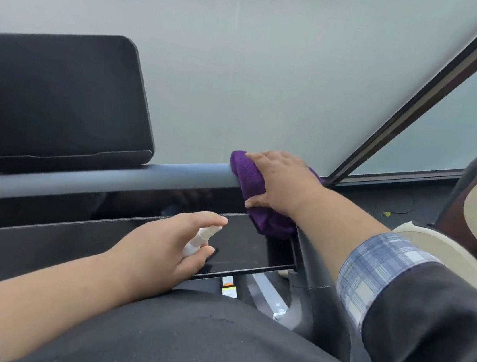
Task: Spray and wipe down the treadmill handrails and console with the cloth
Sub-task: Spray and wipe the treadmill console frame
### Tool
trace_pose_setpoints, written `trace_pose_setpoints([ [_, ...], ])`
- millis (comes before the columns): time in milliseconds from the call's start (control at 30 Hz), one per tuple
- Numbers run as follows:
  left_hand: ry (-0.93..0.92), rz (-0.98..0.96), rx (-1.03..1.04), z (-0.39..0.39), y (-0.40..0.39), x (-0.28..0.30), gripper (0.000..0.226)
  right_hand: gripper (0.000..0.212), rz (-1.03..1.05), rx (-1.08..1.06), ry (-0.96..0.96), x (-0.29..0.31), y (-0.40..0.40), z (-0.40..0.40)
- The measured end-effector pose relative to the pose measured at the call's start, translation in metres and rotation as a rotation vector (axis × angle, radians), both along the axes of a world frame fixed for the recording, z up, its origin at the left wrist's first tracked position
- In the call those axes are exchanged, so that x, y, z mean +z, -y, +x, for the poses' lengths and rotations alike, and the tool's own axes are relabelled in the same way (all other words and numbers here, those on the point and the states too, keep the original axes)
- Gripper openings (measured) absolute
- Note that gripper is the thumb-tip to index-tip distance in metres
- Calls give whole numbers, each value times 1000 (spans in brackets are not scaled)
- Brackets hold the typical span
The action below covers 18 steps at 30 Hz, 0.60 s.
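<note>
Two hands: terry cloth point(255, 189), round handrail point(117, 176).

Cloth point(256, 183) on handrail point(111, 175), apparently draped.

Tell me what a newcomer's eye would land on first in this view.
First the purple cloth, the one bright colour, draped over the right end of the grey handrail with the right hand wrapped round it. Next the left hand holding a small white spray bottle above the glossy black console panel. A dark screen stands upper left.
</note>
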<state>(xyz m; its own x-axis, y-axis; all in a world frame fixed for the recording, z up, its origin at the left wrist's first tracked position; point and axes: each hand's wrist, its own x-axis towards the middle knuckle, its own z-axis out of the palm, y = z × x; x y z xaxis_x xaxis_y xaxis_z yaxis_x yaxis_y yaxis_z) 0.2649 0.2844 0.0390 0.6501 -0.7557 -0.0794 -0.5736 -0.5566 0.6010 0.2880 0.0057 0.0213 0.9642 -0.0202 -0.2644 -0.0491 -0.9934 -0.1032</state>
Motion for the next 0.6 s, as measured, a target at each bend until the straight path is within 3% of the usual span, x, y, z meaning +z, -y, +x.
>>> trace_pose_setpoints([
  [167, -10, -11, 37, 0, -4, -1, 48, 100, 40, 116, 88, -14, -69, 19],
  [300, -15, -22, 46, -1, -6, -3, 48, 98, 99, 102, 98, -13, -64, 21],
  [600, -37, -63, 41, 3, -16, -7, 49, 89, 273, -315, 35, -11, 37, -20],
])
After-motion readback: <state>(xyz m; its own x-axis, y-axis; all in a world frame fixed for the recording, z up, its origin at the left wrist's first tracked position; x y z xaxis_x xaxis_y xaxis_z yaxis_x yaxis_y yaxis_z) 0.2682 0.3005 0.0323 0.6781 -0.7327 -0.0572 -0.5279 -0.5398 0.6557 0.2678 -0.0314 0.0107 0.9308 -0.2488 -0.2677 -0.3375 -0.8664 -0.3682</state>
